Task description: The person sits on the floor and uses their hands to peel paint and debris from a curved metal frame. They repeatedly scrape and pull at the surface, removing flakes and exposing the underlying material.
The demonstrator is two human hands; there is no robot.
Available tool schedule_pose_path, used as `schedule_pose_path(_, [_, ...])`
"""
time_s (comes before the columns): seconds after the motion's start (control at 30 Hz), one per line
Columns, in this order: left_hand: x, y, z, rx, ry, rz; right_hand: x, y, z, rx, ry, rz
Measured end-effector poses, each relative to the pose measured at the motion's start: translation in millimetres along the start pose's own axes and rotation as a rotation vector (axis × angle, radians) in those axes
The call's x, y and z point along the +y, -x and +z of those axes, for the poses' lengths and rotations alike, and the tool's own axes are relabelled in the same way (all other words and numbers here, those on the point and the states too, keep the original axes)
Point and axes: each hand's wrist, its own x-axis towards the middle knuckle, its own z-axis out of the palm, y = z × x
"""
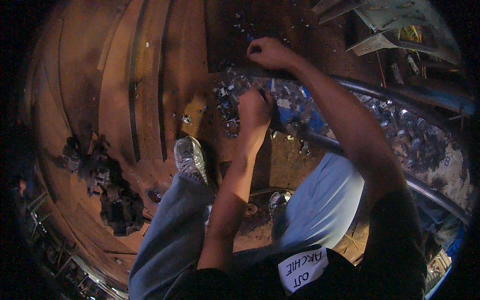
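Both hands (262, 82) among metal scraps (227, 100)

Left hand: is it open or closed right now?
Closed. The left hand is curled into a fist around a dark tool, over the metal scraps.

Dim workshop w/ rusty brown metal floor (150, 100), dark scrap heap (107, 190) at left, warm low light.
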Motion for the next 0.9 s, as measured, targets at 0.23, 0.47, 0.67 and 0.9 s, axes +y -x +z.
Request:
schedule_pose_path(0.23, [-21,0,8,0.084,-0.03,-0.084,-6,5,-6,-0.006,-0.052,0.026])
schedule_pose_path(0.47, [-66,18,-29,0.16,0.022,-0.236,-6,3,-7,-0.034,-0.041,0.074])
schedule_pose_path(0.67, [-40,16,-3,0.276,0.157,0.141,-3,6,-6,-0.022,0.038,-0.009])
schedule_pose_path(0.9, [-10,25,-11,0.176,-0.082,0.142,-6,9,-7,-0.028,-0.012,0.036])
